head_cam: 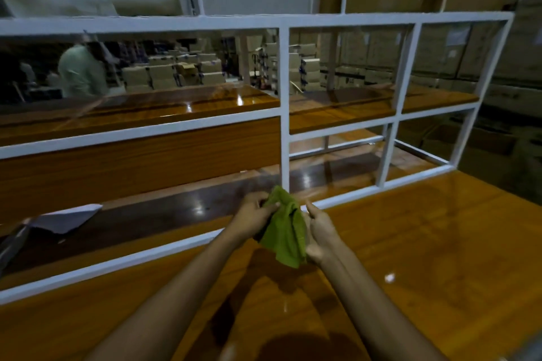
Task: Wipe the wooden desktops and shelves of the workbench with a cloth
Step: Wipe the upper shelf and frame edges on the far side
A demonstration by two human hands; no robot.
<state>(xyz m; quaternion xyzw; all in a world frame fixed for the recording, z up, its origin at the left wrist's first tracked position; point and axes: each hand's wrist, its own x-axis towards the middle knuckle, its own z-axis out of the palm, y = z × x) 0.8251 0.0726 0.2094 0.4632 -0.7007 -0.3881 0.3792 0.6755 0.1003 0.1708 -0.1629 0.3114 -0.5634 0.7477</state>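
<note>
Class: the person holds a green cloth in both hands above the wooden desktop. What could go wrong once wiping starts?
The green cloth is bunched between the left hand and right hand; wiped like that, it might streak the glossy desktop.
The loose white paper on the lower shelf could be swept off or crumpled.
Knuckles might knock the white frame post just behind the cloth.

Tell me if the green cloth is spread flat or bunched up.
Bunched up: the green cloth hangs crumpled between the left hand and right hand, above the desktop.
</note>
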